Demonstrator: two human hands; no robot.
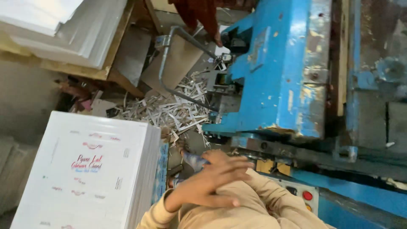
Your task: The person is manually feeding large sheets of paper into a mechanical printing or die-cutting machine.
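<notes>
I see one hand (207, 180) low in the centre of the head view, coming out of a tan sleeve (159, 212) from the lower left. It looks like my left hand, fingers spread apart and flat, pressed on tan cloth (237, 208) over what looks like my own knee or lap. The grip is apart, clamped on nothing. My right hand is not in view.

Just left of that hand stands a tall stack of white printed sheets (85, 169), its top face showing small red and grey marks. The hand is near the stack's right edge, not touching it. A blue-patterned side of the stack (161, 169) faces the hand.

Above the hand is a big blue machine (280, 72), paint chipped, rust showing. At its lower right is a pale control panel with a red button (307, 195) and an amber one (308, 208) below it, near the hand but apart.

The floor between stack and machine is littered with white paper strips (174, 110). A bent grey metal tube (169, 63) stands over the scraps. At top left more white sheets (63, 25) lie on a wooden pallet (114, 51). At the top edge, another person's dark red sleeve (199, 15) and hand (217, 40) reach down at the machine.
</notes>
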